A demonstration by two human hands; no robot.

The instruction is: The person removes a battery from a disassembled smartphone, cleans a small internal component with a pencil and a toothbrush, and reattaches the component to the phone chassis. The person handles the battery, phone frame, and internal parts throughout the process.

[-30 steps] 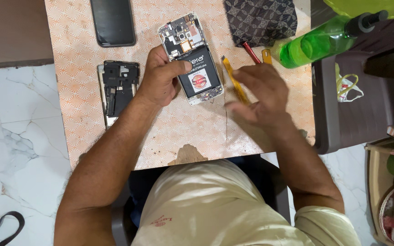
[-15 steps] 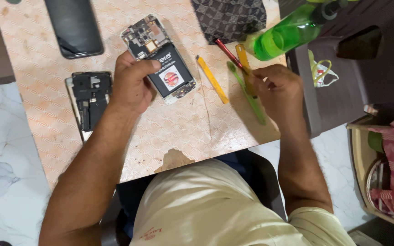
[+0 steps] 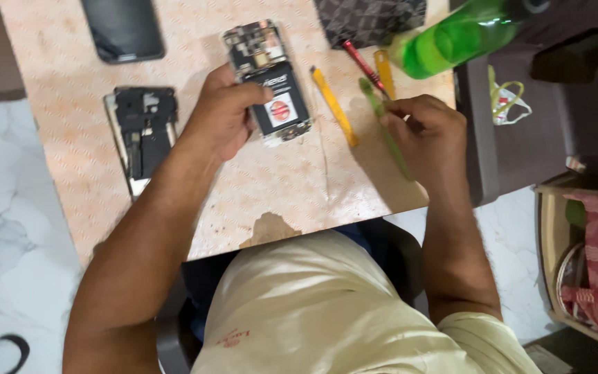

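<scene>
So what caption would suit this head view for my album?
Left hand steadies an opened phone on a worn table; right hand touches a green pry tool.

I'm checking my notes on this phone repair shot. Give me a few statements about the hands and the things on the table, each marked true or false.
1. The left hand grips the opened phone, whose battery shows. True.
2. The right hand rests on the green bottle. False: it is closed around the green pry tool; the bottle lies apart, further up.
3. A yellow pry tool lies on the table between the two hands. True.
4. The separate back frame lies to the right of the right hand. False: it lies left of the left hand.
5. A dark phone lies screen up at the table's far edge. True.
</scene>
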